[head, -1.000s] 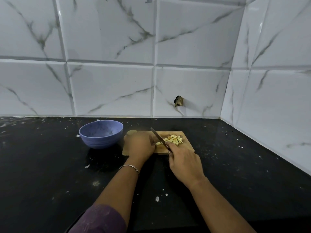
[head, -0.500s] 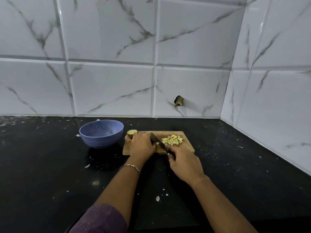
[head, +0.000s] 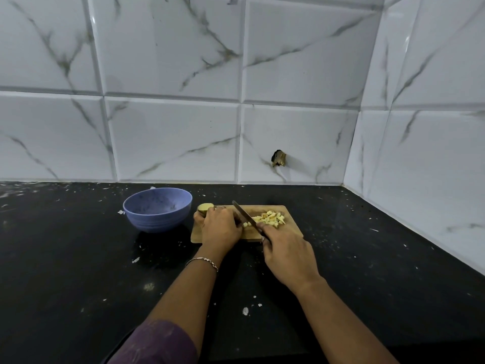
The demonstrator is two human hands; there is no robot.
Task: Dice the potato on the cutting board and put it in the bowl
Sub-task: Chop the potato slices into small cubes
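Blue-purple round ribbed bowl (head: 157, 222) sits furthest left on the black speckled stone tabletop (head: 78, 258), just beside the board, and as far as I can tell there's no potato in it. Next over is the pale rectangular wooden cutting board (head: 294, 228). At its far left corner a tan-skinned uncut chunk of potato (head: 205, 207) pokes out from under the left hand (head: 220, 226), whose fingers are curled down over the chunk, pinning it to the board. Right beside those knuckles, the slim metal-bladed kitchen knife (head: 245, 215) lies angled across the board, tip pointing away from the person. Past the blade, on the right half of the board, there's a small heap of pale yellow potato cubes (head: 270, 219). The right hand (head: 286, 254) is wrapped round the knife handle at the board's near edge. My read: dicing is probably past halfway, with that one chunk left to cut, and moving it all into the bowl hasn't started, so scooping the cubes over is all to come.
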